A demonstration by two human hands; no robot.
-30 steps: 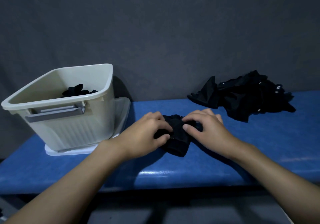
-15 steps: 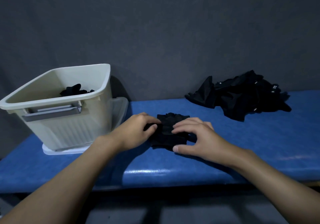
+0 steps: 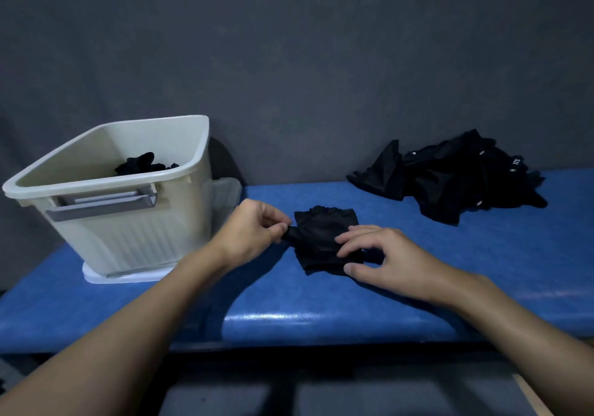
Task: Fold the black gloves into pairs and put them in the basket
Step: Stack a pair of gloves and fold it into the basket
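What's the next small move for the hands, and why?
Likely fold the left flap over to the right: the left hand pinches the glove by its left edge, the right hand rests fingers on its right side, and it lies flat on the bench, not yet in the basket.

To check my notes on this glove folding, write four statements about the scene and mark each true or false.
1. The basket holds black gloves. True.
2. The left hand pinches the glove on the bench. True.
3. The right hand hovers clear of that glove. False: its fingers rest on it.
4. The pile lies left of the basket. False: it lies far to its right.
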